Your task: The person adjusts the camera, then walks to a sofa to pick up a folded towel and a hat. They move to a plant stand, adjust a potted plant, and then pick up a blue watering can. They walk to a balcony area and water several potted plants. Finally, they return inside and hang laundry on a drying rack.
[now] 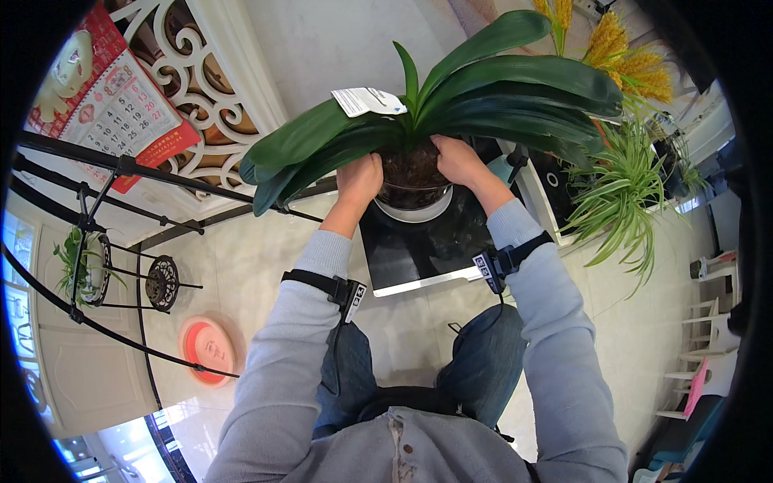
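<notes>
A potted plant with broad, strap-like dark green leaves (513, 78) stands before me. Its dark, see-through pot (416, 196) rests on a white saucer (416, 215). My left hand (360, 178) grips the pot at its left rim, under the drooping leaves. On the opposite side, my right hand (462, 162) holds the rim, thumb near the brown potting medium (410, 163). The fingertips behind the pot are hidden. A white printed tag (369, 101) lies over the leaf bases.
Beneath the saucer is a glossy black tabletop (416, 259) with a pale edge. A black metal plant stand (121, 163) curves along the left, near a pink basin (206, 350) on the floor. To the right hang a spider plant (622, 187) and yellow dried-looking plumes (628, 60).
</notes>
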Tool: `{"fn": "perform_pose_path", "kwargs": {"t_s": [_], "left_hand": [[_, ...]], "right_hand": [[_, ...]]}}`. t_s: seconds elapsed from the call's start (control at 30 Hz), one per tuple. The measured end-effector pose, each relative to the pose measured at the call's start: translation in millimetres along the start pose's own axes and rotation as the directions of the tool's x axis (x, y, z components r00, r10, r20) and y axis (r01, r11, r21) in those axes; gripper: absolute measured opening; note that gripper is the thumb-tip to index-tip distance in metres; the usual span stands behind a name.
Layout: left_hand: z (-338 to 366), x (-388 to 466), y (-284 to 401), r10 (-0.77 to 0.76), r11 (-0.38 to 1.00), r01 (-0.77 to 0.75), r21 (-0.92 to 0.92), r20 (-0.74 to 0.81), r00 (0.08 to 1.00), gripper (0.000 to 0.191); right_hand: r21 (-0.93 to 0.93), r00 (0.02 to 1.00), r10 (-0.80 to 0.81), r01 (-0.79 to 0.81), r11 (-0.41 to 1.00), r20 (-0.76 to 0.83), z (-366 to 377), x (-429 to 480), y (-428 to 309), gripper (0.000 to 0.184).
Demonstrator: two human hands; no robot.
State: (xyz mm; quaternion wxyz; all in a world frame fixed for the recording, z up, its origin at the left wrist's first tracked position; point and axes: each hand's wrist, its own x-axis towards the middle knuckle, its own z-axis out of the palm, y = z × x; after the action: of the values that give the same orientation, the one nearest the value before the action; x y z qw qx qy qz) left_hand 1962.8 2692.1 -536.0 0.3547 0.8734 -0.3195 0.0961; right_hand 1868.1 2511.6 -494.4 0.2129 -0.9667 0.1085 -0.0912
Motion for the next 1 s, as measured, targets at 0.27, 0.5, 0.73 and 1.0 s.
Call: {"fn": "perform_pose_path", "kwargs": {"t_s": [0.27,0.5,0.73,1.0], "left_hand": [[3,1,-1,0.015,1.000,-0.016,0.020,0.050,0.999,0.032],[-1,1,0,0.030,0.999,-0.031,0.033,0.022,0.999,0.034],[-8,-4,9,0.025,0.980,-0.023,0.196,-0.007,1.000,0.036],[-42,-47,59,0.514,0.855,-0.516,-0.054,-0.040,0.857,0.026]], "right_hand": [[0.009,0.996,0.026,-0.027,1.000,0.080,11,1,-5,0.045],[-0.090,0.999,-0.028,0.032,0.995,0.036,25,-1,-2,0.047],[0.037,0.990,0.030,-0.025,0.999,-0.138,24,-6,-8,0.040],[0.112,0.985,0.028,-0.009,0.994,-0.173,25,-6,-6,0.038]]}}
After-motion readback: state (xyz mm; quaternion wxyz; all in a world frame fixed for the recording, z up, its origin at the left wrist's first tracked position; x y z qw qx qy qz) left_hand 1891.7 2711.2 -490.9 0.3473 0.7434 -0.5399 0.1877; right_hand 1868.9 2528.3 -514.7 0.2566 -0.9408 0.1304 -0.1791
